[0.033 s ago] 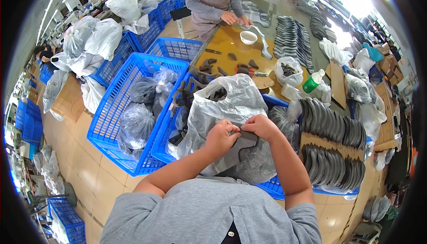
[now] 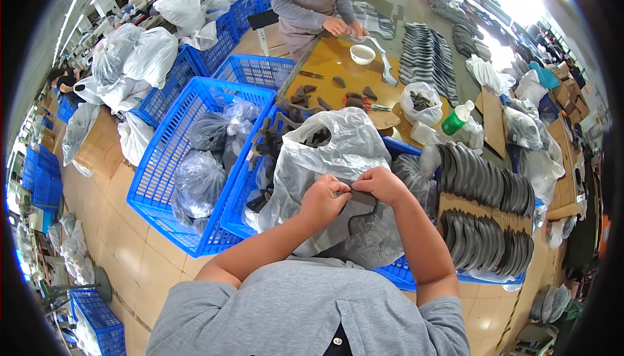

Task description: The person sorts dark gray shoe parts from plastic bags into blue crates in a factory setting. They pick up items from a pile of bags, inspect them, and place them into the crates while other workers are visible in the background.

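Note:
My left hand [image 2: 323, 201] and my right hand [image 2: 382, 186] meet in front of me, fingers pinched on the upper edge of a small dark grey flat piece [image 2: 364, 204]. Its lower part hangs below my fingertips, and its exact kind is unclear. Just beyond my hands, a translucent plastic bag [image 2: 344, 135] sits with its mouth open, dark pieces [image 2: 318, 138] showing inside. More filled plastic bags [image 2: 377, 239] lie beneath my forearms. To the left of the bag, dark curved pieces [image 2: 270, 138] rest along a blue crate's edge.
A blue crate [image 2: 153, 174] with bagged goods stands left. Right lie rows of dark curved pieces [image 2: 481, 245] on cardboard. The worktable [image 2: 331, 63] ahead holds a white bowl [image 2: 363, 54], scissors-like tools [image 2: 312, 75] and a green bottle [image 2: 457, 119]. A co-worker's hands [image 2: 344, 28] handle a pale strip across it.

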Action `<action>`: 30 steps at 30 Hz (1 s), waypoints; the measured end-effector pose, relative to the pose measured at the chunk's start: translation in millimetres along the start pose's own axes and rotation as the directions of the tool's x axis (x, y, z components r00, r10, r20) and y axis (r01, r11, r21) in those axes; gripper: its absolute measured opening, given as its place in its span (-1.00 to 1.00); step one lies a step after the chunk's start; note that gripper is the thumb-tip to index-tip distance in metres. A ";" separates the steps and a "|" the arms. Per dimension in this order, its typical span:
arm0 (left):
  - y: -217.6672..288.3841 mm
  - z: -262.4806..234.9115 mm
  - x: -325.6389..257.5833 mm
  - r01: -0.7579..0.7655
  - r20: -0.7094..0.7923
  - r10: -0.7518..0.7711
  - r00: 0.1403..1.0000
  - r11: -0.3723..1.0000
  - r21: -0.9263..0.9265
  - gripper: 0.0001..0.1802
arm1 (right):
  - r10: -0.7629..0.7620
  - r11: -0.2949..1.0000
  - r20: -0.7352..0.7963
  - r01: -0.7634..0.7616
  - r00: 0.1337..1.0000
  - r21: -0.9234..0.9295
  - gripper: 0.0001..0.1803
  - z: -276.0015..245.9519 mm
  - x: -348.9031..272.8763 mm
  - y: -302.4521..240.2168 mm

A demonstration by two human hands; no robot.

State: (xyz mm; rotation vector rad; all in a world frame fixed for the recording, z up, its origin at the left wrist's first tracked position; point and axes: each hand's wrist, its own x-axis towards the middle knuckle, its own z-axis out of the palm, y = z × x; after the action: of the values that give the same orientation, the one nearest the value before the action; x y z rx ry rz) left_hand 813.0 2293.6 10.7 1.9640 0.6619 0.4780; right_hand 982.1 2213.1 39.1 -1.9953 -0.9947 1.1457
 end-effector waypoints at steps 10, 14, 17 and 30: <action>4.4 10.8 -5.0 -0.075 0.002 0.075 0.997 0.986 0.147 -0.88 | -0.014 1.000 -0.039 0.014 0.999 -0.002 -0.79 7.9 5.4 9.9; 8.2 21.4 -18.2 -0.092 0.087 0.080 0.993 0.987 0.135 -0.86 | -0.078 0.997 -0.096 0.077 0.992 -0.020 -0.80 8.7 8.2 10.8; 2.5 15.5 -9.6 -0.056 0.063 0.053 0.997 0.997 0.056 -0.86 | -0.081 0.997 -0.063 0.081 0.995 -0.017 -0.80 5.3 3.6 6.3; 0.2 7.8 8.0 0.119 0.110 -0.101 0.989 0.978 -0.170 -0.85 | -0.108 0.994 -0.002 0.108 0.994 0.000 -0.78 4.7 4.5 10.0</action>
State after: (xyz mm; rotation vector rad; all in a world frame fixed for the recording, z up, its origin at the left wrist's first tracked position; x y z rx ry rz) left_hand 823.7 2293.3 7.7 1.7626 0.6383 0.3545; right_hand 982.5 2212.4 27.2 -1.9174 -1.0873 1.0854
